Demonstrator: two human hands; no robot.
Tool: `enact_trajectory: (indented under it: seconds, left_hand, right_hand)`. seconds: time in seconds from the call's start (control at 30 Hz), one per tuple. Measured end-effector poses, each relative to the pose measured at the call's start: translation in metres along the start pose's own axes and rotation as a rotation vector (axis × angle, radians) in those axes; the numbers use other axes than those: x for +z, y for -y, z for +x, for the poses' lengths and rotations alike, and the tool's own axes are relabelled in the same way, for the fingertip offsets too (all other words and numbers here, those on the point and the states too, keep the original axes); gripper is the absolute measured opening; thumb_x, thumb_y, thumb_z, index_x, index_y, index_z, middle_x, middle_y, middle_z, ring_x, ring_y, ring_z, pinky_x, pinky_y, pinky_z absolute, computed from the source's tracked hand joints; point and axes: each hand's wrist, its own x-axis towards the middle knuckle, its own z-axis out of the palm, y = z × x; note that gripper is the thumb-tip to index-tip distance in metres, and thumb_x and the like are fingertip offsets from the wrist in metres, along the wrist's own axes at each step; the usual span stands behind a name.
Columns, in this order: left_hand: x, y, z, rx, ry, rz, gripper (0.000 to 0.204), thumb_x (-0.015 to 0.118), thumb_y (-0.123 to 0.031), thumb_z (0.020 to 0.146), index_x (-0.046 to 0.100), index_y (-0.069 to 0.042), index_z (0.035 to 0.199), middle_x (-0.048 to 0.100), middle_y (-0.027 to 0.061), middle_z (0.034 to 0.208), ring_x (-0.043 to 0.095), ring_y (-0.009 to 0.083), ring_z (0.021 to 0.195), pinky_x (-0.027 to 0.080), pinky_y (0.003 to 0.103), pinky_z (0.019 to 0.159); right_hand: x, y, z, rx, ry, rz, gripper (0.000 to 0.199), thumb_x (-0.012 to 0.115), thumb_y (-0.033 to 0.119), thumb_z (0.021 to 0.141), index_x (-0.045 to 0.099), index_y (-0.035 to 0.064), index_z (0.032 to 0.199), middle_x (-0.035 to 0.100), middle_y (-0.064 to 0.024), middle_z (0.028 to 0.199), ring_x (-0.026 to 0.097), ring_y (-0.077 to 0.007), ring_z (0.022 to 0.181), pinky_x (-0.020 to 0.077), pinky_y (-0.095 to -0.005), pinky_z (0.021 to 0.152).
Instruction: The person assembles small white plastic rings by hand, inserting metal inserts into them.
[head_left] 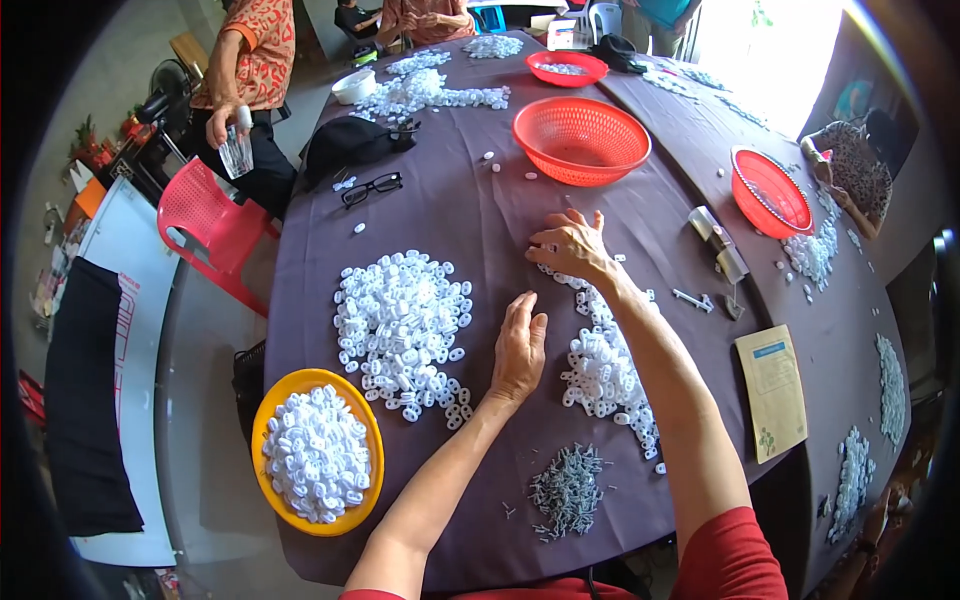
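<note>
My left hand (520, 347) rests edge-down on the dark tablecloth between two heaps, fingers stretched out and holding nothing. Farther forward, my right hand (575, 246) spreads its fingers palm-down at the far end of the right heap of small white oval plastic pieces with holes (603, 370); a few pieces lie by its fingertips and under the wrist. Left of my left hand is a bigger heap of the same white pieces (400, 325). A pile of small grey screws (568, 490) lies between my forearms. At the near left a yellow basin (262, 440) holds more white pieces.
Red plastic baskets (583, 175) stand farther up the table. Eyeglasses (371, 190) and a black cap (345, 148) lie at left. On the right are a brown envelope (772, 395) and a tape roll (718, 245). A person holding a bottle (236, 152) stands by a red chair (212, 205).
</note>
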Motion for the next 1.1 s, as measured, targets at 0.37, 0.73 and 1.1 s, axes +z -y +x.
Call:
enact_trajectory:
  seconds: [0.37, 0.73, 1.1]
  left_hand:
    - [0.003, 0.0, -0.001, -0.009, 0.023, 0.021, 0.035, 0.048, -0.018, 0.095, 0.048, 0.006, 0.121, 0.053, 0.0206, 0.123, 0.051, 0.0339, 0.115, 0.04, 0.038, 0.098]
    - [-0.004, -0.003, -0.001, -0.003, -0.005, 0.01, 0.035, 0.045, -0.017, 0.095, 0.048, 0.006, 0.122, 0.052, 0.0222, 0.122, 0.051, 0.0351, 0.115, 0.039, 0.039, 0.098]
    - [-0.001, -0.004, -0.003, -0.055, -0.012, -0.034, 0.035, 0.044, -0.018, 0.097, 0.047, 0.005, 0.124, 0.052, 0.0212, 0.124, 0.049, 0.0343, 0.118, 0.038, 0.039, 0.101]
  right_hand:
    - [0.0, -0.031, -0.073, -0.311, -0.211, 0.215, 0.012, 0.064, 0.019, 0.068, 0.071, 0.0146, 0.077, 0.065, -0.0037, 0.087, 0.062, -0.0255, 0.082, 0.049, -0.042, 0.072]
    - [-0.028, -0.009, -0.055, -0.183, -0.027, 0.199, 0.019, 0.066, 0.029, 0.072, 0.071, 0.0178, 0.086, 0.065, -0.0023, 0.092, 0.062, -0.0227, 0.09, 0.0443, -0.0399, 0.082]
    - [0.035, -0.019, -0.033, -0.64, -0.134, 0.236, 0.022, 0.065, 0.024, 0.079, 0.066, 0.0032, 0.085, 0.058, -0.0137, 0.086, 0.058, -0.0308, 0.083, 0.0484, -0.0398, 0.074]
